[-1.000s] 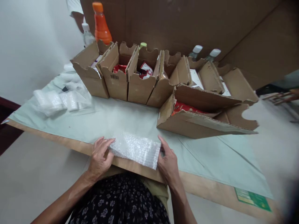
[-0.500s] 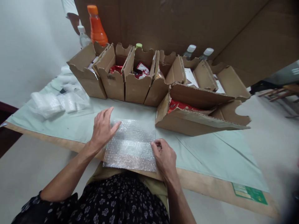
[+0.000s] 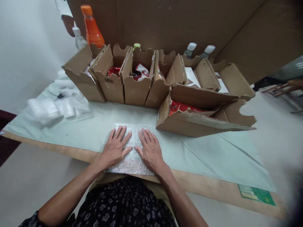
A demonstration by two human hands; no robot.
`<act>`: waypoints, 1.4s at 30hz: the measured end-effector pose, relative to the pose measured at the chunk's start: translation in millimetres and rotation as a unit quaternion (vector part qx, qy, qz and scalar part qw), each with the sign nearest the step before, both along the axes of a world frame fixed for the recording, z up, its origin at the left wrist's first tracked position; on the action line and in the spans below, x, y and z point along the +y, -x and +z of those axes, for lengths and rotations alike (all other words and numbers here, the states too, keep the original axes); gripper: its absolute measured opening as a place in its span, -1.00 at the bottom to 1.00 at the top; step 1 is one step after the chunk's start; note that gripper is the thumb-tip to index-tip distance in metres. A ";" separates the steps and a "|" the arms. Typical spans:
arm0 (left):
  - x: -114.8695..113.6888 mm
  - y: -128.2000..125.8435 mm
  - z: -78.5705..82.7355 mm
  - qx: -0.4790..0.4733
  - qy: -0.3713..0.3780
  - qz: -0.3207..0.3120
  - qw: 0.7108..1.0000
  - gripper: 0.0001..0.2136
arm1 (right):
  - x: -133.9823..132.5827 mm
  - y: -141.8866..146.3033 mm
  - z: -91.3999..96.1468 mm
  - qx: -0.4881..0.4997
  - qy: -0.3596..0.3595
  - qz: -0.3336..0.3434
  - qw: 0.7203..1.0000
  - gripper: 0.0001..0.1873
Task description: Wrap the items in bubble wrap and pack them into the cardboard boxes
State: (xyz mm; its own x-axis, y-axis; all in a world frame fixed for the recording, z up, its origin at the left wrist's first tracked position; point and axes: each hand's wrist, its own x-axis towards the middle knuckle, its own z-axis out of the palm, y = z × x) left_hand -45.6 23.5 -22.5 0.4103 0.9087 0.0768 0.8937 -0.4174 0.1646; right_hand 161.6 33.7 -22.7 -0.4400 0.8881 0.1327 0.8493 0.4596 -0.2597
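A sheet of clear bubble wrap [image 3: 132, 128] lies unfolded on the pale green table cover [image 3: 99, 126], at the near edge of the table. My left hand [image 3: 115, 148] rests flat on its left half, fingers spread and open. Beside it my right hand [image 3: 149, 149] lies flat on the right half, fingers stretched out. Neither hand holds anything. Both hands cover much of the sheet's middle.
A row of open cardboard boxes [image 3: 132, 78] with red packets stands behind the sheet. One wider box [image 3: 201, 113] lies tilted at the right. A pile of bubble wrap [image 3: 56, 107] sits at the left. An orange bottle [image 3: 91, 26] and clear bottles stand at the back.
The bubble wrap was folded at the table edge, then opened out flat. Both hands have moved onto the middle of the sheet and now press on it side by side.
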 end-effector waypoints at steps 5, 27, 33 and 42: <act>0.2 3.8 -3.0 -0.014 0.019 0.003 1.000 -0.42 | -30.5 -55.3 -8.9 0.009 -0.068 -0.077 0.995 -0.43; -44.5 40.0 18.4 -0.291 0.026 0.082 0.953 -0.76 | -65.4 -70.1 31.0 0.450 0.139 -0.199 0.859 -0.70; -20.6 24.8 18.7 -0.342 0.047 0.146 0.927 -0.77 | -50.2 -72.2 16.3 0.394 0.125 -0.176 0.893 -0.70; -10.3 32.4 -25.4 -0.331 -0.024 0.176 0.927 -0.81 | -17.0 -74.5 -21.3 0.181 -0.164 -0.147 0.959 -0.74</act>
